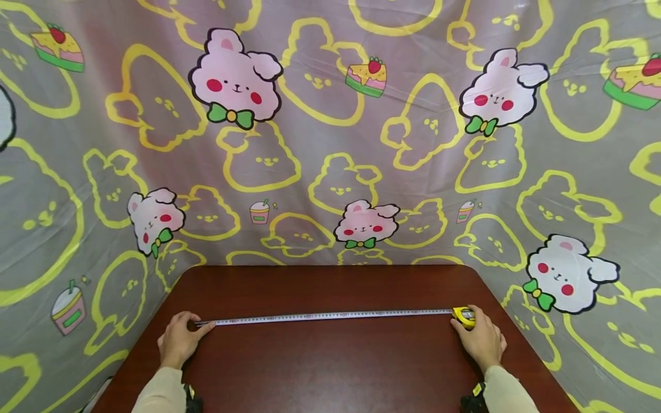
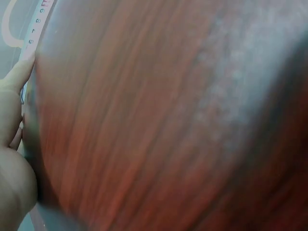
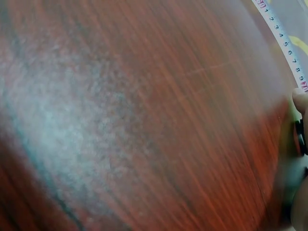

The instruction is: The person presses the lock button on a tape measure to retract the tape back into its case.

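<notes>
A tape measure (image 1: 458, 317) with a yellow case is held in my right hand (image 1: 481, 338) at the right side of the table. Its white blade (image 1: 330, 316) runs nearly straight across to my left hand (image 1: 181, 339), whose thumb and fingers pinch the far end. In the left wrist view, the left thumb lies along the numbered blade (image 2: 34, 33) at the left edge. The right wrist view shows the marked blade (image 3: 284, 43) meeting the right thumb (image 3: 299, 100); most of that hand and the case fall outside this view.
The brown wood-grain table (image 1: 330, 367) has rounded far corners. A grey curtain (image 1: 320, 132) with rabbit and cake prints hangs behind it and along both sides. Dark straps (image 1: 192, 398) sit at the wrists.
</notes>
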The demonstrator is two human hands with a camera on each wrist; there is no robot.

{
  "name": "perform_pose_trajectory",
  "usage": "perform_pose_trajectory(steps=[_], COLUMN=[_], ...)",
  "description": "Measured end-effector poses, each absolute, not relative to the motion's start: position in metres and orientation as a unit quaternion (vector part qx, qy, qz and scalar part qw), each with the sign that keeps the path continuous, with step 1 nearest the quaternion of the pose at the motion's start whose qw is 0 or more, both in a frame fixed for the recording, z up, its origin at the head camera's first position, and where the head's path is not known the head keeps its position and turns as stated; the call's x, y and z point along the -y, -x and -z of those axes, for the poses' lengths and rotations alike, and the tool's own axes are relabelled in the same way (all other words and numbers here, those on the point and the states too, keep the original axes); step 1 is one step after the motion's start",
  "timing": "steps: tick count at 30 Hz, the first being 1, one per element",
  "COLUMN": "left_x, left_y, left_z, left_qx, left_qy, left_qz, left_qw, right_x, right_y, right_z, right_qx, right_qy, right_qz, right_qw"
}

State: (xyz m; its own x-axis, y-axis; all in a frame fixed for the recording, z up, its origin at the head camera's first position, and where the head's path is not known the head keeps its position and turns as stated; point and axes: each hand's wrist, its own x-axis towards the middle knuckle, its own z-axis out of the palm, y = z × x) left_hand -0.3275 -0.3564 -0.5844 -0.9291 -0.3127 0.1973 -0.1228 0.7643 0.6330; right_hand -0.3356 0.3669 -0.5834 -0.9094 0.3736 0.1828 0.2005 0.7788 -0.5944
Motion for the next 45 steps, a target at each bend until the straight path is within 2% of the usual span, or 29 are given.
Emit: perform_pose_trajectory(steps=[17,22,31,45], left_x=[0.359,0.357,0.357,0.367], left_y=[0.326,0.33,0.333,0.324], left_z=[0.565,0.557,0.538,0.508], left_qx=[0.898,0.874,0.858,0.834], left_qy=[-0.105,-0.105,-0.099,-0.1], left_qz=[0.412,0.461,0.49,0.518], left_qw=[0.111,0.117,0.12,0.163], right_x=[-0.377,-0.378,-0.378,-0.378], right_y=[0.327,0.322,0.32,0.321], right_z=[0.569,0.561,0.536,0.498], right_qx=[0.92,0.918,0.911,0.896], right_qy=[0.143,0.137,0.1,0.049], right_qz=[-0.333,-0.343,-0.347,-0.38], right_qw=[0.148,0.148,0.198,0.224])
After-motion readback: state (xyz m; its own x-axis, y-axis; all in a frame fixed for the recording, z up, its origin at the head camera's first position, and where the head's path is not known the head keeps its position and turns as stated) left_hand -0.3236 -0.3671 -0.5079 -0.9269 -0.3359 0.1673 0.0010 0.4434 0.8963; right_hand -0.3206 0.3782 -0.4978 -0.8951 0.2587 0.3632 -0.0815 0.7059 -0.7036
